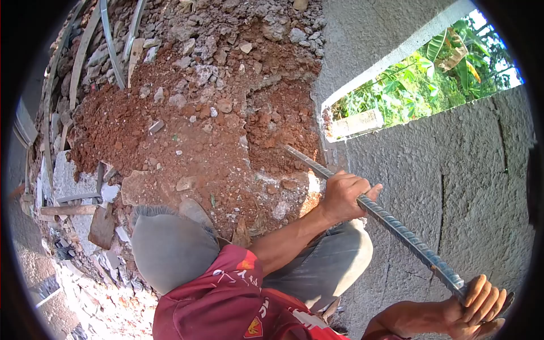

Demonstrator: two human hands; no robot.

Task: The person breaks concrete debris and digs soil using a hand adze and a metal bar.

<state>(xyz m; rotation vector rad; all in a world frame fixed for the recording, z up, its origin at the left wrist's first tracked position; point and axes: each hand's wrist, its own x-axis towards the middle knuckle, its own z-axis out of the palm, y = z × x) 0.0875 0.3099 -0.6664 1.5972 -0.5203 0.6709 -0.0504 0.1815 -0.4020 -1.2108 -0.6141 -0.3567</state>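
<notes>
My left hand point(348, 195), right of centre, and right hand point(479, 309), lower right, both clench the long, ribbed grey metal bar point(402, 231), spaced apart presumably to steady its slant; its tip points into crumbly red soil point(277, 127) near the centre, beside the rough grey wall point(396, 164).

**Red-brown, maroon, ribbed grey**

Grey with repeating ribs on the bar point(409, 237) in the left hand point(345, 197). Red-brown on the soil point(195, 147) left of that hand, grey on the wall point(396, 170) to its right, maroon with white markings on the shirt point(195, 314) below.
</notes>
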